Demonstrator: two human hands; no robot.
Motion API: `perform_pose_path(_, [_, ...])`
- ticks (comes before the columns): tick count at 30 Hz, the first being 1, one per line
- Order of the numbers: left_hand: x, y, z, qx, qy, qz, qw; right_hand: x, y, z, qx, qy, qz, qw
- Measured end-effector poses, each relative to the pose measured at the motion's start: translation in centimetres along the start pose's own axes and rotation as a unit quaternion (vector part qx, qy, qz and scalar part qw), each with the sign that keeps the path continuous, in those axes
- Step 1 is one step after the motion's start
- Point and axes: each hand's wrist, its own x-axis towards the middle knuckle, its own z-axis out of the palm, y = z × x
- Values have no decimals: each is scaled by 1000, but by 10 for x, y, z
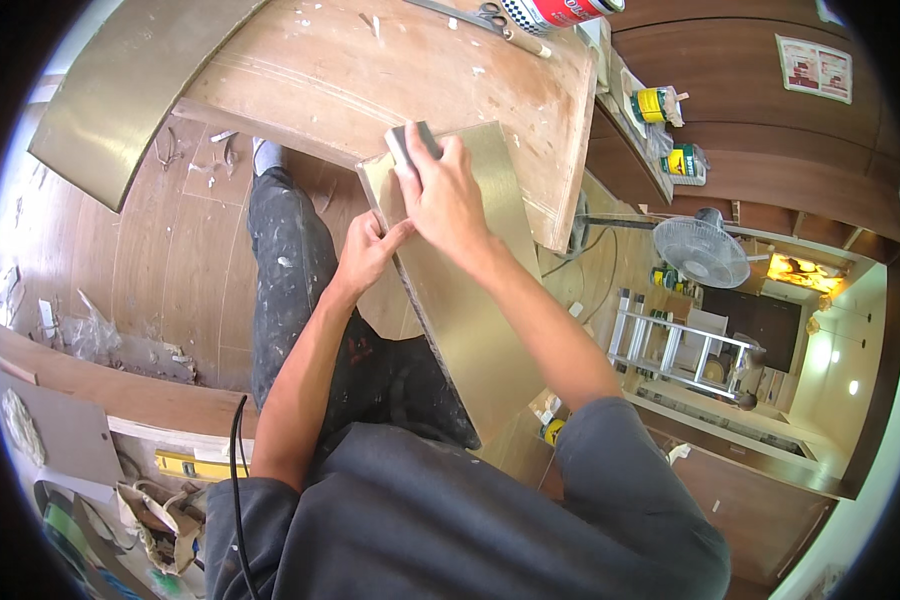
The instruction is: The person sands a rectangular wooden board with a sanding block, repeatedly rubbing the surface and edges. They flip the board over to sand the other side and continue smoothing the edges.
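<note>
A long brushed gold-coloured panel (487, 330) slants from my lap up onto the edge of a worn wooden bench top (330, 67). My right hand (448, 195) grips a small grey block (411, 142), possibly a sanding block, against the panel's far end. Just below it, my left hand (367, 255) clasps the panel's left long edge, its thumb lying on the gold face. The panel's edge looks dark and rough. Another gold-coloured panel (150, 90) overhangs the bench's left side.
Scissors (490, 13), a wooden-handled tool (529, 43) and a red can (562, 10) occupy the bench's far end. To the right stand a fan (701, 251) and a ladder (671, 349). Scraps litter the floor (165, 285). At lower left are a yellow spirit level (202, 466) and a bag (161, 525).
</note>
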Motion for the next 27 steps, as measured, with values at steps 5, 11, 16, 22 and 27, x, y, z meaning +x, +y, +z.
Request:
perform_pose_path(5, [1,24,18,-79,3,-23,997,47,112,-9,-105,65,171,977])
perform_pose_path(11, [7,-29,-4,14,19,-27,999,11,-7,1,-22,-13,6,1000])
perform_pose_path(16, [0,15,17,-62,20,-24,998,46,98,-4,-112,55,180,976])
perform_pose_path(22, [-1,24,7,4,18,-65,998,12,38,-2,-24,45,42,998])
perform_pose_path(27, [3,17,10,-40,3,-42,998,47,80,-9,-110,77,156,979])
